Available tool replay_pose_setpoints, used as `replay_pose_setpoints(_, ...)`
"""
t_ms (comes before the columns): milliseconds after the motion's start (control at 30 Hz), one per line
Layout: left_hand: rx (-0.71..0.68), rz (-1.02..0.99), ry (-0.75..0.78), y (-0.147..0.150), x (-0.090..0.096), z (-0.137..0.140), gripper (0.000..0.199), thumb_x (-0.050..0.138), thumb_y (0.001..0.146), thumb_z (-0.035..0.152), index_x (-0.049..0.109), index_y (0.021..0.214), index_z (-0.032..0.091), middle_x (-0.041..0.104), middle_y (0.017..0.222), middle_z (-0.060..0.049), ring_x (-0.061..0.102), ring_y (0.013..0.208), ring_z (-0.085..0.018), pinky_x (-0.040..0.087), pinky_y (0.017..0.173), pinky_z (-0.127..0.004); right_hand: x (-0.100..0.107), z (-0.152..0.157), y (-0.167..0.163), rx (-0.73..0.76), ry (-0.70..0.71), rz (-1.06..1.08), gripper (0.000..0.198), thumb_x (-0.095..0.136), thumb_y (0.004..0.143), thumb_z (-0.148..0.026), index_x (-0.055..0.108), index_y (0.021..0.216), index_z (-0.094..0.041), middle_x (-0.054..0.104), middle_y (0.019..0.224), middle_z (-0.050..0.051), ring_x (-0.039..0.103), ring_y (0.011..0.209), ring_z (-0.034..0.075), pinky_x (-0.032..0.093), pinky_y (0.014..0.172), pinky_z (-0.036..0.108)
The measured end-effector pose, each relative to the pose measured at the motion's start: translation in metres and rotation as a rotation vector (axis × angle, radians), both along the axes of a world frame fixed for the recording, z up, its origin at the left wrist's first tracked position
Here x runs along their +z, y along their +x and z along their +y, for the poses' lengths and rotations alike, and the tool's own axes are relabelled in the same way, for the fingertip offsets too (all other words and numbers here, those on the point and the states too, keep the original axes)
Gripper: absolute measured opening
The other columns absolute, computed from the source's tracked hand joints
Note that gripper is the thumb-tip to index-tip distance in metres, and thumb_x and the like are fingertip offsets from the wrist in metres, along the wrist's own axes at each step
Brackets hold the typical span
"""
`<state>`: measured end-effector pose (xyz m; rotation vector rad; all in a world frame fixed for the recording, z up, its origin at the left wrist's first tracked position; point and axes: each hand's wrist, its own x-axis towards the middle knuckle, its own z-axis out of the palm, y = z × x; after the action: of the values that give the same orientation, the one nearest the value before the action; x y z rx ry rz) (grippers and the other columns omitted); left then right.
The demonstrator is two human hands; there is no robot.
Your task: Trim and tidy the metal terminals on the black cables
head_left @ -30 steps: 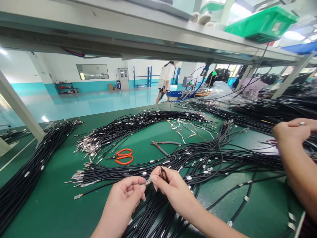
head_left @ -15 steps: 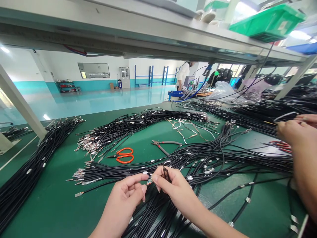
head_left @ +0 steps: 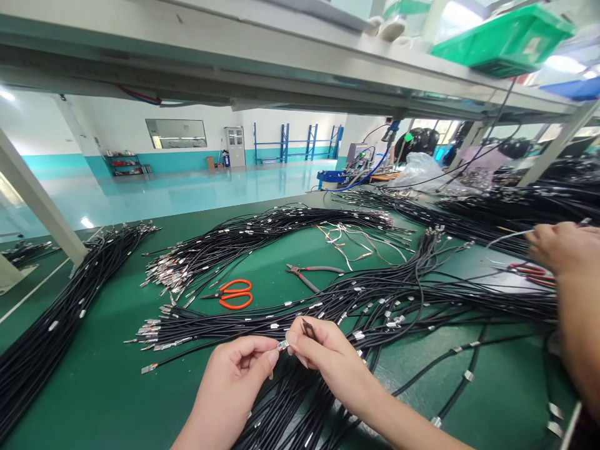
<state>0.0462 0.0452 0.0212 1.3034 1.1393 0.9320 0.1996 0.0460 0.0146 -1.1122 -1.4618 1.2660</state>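
Note:
A small metal cable connector [head_left: 282, 345] with coloured bits sits between the fingertips of my two hands. My left hand [head_left: 237, 378] is closed, its thumb and forefinger pinching one end. From the other side my right hand [head_left: 328, 356] pinches the connector between thumb and finger. A slim dark tool [head_left: 308, 329] with a slotted body also rests in my right hand, held against the palm; its kind is not clear. Beneath both hands runs a bundle of black cables [head_left: 281, 406] with white tags. The cable attached to the connector is hidden by my fingers.
Orange-handled scissors [head_left: 237, 294] and grey-red cutting pliers [head_left: 304, 273] lie beyond my hands. More black cable bundles [head_left: 272, 225] cover the green table [head_left: 94, 381]. At right a co-worker's hand [head_left: 562, 250] works near red-handled pliers [head_left: 529, 270]. A shelf [head_left: 281, 69] crosses overhead.
My left fingertips have closed in on the connector, which now lies more level. The co-worker's hand has shifted with a pale strand. A person in the background has gone from sight.

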Motion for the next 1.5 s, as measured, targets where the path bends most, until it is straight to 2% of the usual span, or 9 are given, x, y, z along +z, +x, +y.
replay_pose_setpoints(267,0.022,-0.111,-0.076,-0.0037,-0.0065,0.0021,0.027,0.072,0.055,0.019,0.065,0.081,0.014,0.061,0.072,-0.002,0.054,0.068,-0.013,0.045,0.065,-0.023,-0.0018,0.0023,0.0022,-0.052,0.027,-0.022,0.024,0.047,0.080,-0.030,0.046,0.061,-0.016,0.037,0.053,-0.005,0.028,0.048,0.008,0.024,0.045,0.021)
replay_pose_setpoints(367,0.001,-0.140,-0.093,-0.0051,-0.0043,0.0014,0.024,0.072,0.058,0.022,0.065,0.080,0.014,0.062,0.075,-0.002,0.054,0.070,-0.012,0.043,0.067,-0.021,-0.0016,0.0018,0.0024,-0.057,0.037,-0.046,0.025,0.045,0.082,-0.031,0.046,0.061,-0.017,0.037,0.054,-0.005,0.028,0.048,0.008,0.025,0.047,0.021)
replay_pose_setpoints(533,-0.026,-0.147,-0.153,-0.0056,-0.0001,-0.0004,0.026,0.068,0.064,0.032,0.066,0.082,0.013,0.058,0.062,0.001,0.041,0.050,-0.006,0.032,0.047,-0.017,0.0022,-0.0010,0.0009,-0.080,0.122,-0.128,0.029,0.044,0.084,-0.031,0.041,0.058,-0.018,0.037,0.055,-0.004,0.033,0.053,0.010,0.028,0.052,0.022)
replay_pose_setpoints(600,-0.025,-0.121,-0.149,-0.0050,0.0008,-0.0004,0.026,0.069,0.063,0.031,0.067,0.082,0.013,0.057,0.059,0.002,0.037,0.048,-0.006,0.029,0.045,-0.017,0.0034,-0.0018,0.0004,-0.089,0.153,-0.160,0.028,0.043,0.084,-0.030,0.042,0.059,-0.018,0.038,0.056,-0.004,0.034,0.055,0.010,0.029,0.054,0.023)
replay_pose_setpoints(767,-0.006,-0.071,-0.140,-0.0040,0.0017,-0.0002,0.019,0.068,0.062,0.025,0.069,0.079,0.015,0.056,0.057,0.003,0.037,0.049,-0.007,0.032,0.049,-0.019,0.0025,-0.0019,0.0005,-0.077,0.178,-0.219,0.026,0.041,0.085,-0.030,0.044,0.063,-0.018,0.040,0.058,-0.003,0.036,0.057,0.011,0.030,0.055,0.022)
replay_pose_setpoints(1000,-0.023,-0.078,-0.096,-0.0054,-0.0008,-0.0012,0.019,0.066,0.066,0.026,0.070,0.082,0.017,0.060,0.065,0.001,0.044,0.056,-0.008,0.038,0.059,-0.020,-0.0003,-0.0011,0.0014,-0.066,0.183,-0.236,0.026,0.041,0.085,-0.029,0.044,0.063,-0.017,0.040,0.059,-0.003,0.037,0.058,0.011,0.030,0.055,0.022)
replay_pose_setpoints(1233,-0.011,-0.049,-0.038,-0.0048,-0.0009,-0.0011,0.023,0.065,0.066,0.027,0.070,0.086,0.017,0.061,0.066,0.000,0.048,0.060,-0.011,0.040,0.061,-0.022,-0.0005,-0.0002,0.0013,-0.047,0.145,-0.214,0.026,0.042,0.084,-0.030,0.045,0.062,-0.016,0.039,0.057,-0.004,0.036,0.055,0.010,0.029,0.053,0.022)
replay_pose_setpoints(1500,-0.004,-0.052,-0.055,-0.0047,-0.0004,0.0009,0.023,0.065,0.065,0.027,0.069,0.085,0.016,0.063,0.066,-0.001,0.049,0.060,-0.012,0.042,0.062,-0.022,-0.0006,-0.0009,0.0016,-0.028,0.135,-0.145,0.029,0.041,0.085,-0.032,0.044,0.061,-0.017,0.040,0.055,-0.004,0.035,0.053,0.009,0.028,0.053,0.022)
